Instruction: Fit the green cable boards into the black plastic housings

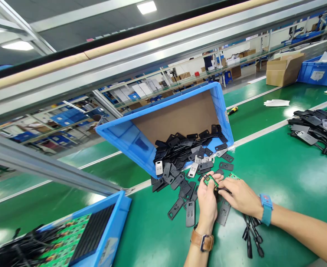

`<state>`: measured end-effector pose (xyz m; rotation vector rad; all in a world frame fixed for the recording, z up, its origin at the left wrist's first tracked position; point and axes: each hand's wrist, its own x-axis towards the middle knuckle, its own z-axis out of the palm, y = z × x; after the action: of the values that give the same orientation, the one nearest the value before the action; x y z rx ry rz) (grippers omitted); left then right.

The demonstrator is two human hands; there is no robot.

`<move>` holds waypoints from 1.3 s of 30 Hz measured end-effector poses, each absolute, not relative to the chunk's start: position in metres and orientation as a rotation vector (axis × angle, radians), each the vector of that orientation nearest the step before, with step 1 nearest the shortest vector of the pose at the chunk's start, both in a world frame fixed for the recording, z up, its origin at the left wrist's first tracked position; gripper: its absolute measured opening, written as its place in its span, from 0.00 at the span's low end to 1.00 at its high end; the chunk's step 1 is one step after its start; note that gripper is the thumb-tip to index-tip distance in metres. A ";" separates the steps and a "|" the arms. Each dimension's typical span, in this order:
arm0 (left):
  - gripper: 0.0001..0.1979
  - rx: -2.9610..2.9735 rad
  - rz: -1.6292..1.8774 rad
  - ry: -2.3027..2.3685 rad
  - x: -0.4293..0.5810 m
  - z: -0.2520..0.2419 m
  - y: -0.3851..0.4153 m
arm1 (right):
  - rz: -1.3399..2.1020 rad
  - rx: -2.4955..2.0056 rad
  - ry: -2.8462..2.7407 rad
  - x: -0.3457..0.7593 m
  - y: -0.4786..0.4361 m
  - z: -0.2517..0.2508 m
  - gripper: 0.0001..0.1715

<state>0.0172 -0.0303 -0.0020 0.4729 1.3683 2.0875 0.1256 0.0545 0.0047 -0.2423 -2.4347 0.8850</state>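
Note:
My left hand (208, 193) is closed around a small green circuit board (211, 181), with the thumb on its face. Right beside it, my right hand (242, 196) has its fingers pinched on a black cable (225, 190) at the board's edge. A second green board (234, 176) shows just beyond my right fingers; whether it is held or lying there I cannot tell. Black cables with plug ends (252, 237) lie on the table below my right wrist. Flat black plastic covers (190, 214) are scattered around my left hand.
A tipped blue bin (163, 107) spills black covers onto the green table (152, 237). Another blue bin (121, 215) at lower left holds boards and cables. A heap of cabled covers (316, 126), a white glove (276, 103), a screwdriver (232, 110) and a cardboard box (283, 70) are at right.

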 end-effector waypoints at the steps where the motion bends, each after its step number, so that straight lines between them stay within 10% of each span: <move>1: 0.19 0.455 2.102 1.332 0.018 0.000 -0.030 | 1.014 -0.312 -2.394 0.125 0.053 0.005 0.02; 11: 0.18 0.371 2.209 1.166 0.028 0.003 -0.032 | 1.586 -0.526 -2.243 0.120 0.048 0.003 0.19; 39: 0.18 0.405 2.261 1.184 0.041 0.012 -0.032 | 1.339 -0.491 -2.360 0.120 0.050 0.004 0.19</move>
<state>0.0409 -0.0324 0.0121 0.4050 1.1842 2.2608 0.1196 0.0496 0.0037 -0.4906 -2.3599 1.3386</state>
